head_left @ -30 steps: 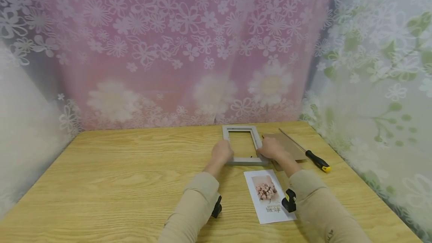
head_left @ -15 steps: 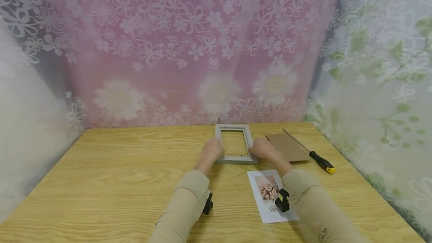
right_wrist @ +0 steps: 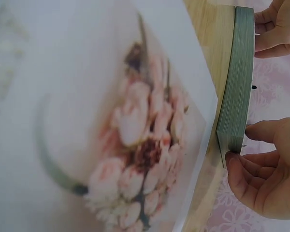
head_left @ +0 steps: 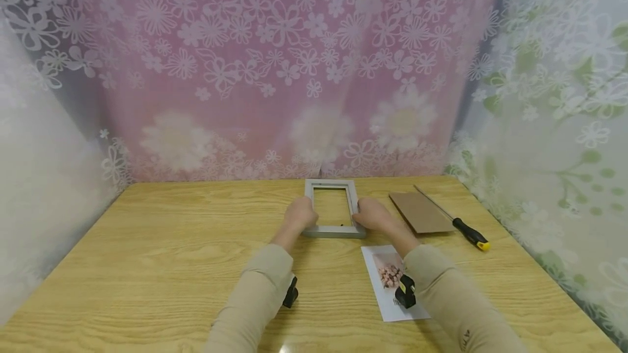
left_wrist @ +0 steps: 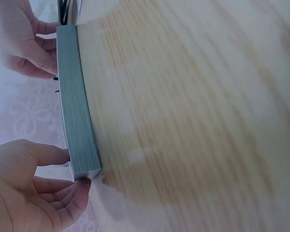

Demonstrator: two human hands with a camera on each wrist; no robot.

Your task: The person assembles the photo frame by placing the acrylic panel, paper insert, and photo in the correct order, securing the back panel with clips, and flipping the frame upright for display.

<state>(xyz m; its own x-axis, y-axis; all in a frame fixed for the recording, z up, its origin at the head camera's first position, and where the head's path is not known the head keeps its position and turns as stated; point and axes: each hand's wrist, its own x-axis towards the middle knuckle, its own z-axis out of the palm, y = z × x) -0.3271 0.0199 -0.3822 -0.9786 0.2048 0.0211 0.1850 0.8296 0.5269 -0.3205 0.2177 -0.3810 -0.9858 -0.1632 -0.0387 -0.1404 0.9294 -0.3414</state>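
A grey rectangular picture frame lies at the back of the table, with wood grain showing through its opening. My left hand grips its left side near the front corner, and my right hand grips the right side across from it. In the left wrist view, the left thumb and fingers pinch the frame's greenish-grey edge at its end. The right wrist view shows the right hand pinching the opposite corner of the edge. Small dark tabs stick up from the frame's inner side.
Right of the frame lies a brown backing board. Beside it is a screwdriver with a black and yellow handle. A printed flower picture lies in front, partly under my right forearm. Floral curtains hang behind the table.
Both hands have moved the frame to the left along the table, away from the brown backing board. The board, screwdriver and flower picture stay where they were.
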